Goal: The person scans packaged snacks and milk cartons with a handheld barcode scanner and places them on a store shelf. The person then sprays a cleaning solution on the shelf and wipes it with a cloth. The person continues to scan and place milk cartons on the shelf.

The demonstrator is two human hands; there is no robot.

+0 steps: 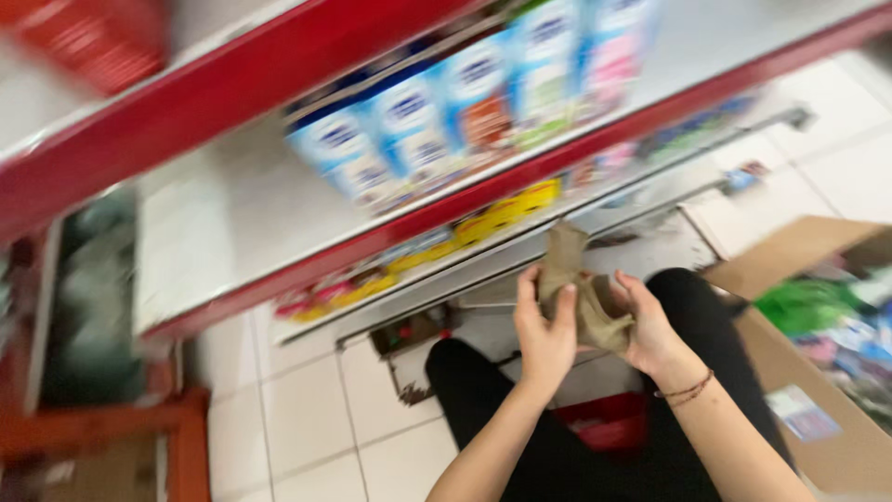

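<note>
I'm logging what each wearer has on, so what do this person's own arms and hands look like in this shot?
Both forearms are bare, with no sleeves in view and no gloves. The left hand shows no ring or band. The right hand has a thin brown cord bracelet around its wrist. The picture is motion-blurred, so finer details such as nails cannot be made out.

We're looking at a shop aisle here, a small grocery by the look of it. Red-edged metal shelving is running across the view, and a row of blue-and-white cartons is standing lined up on the white shelf. Yellow price tags are showing along the shelf edge below. An open cardboard box of packaged stock is sitting on the white tiled floor.
</note>
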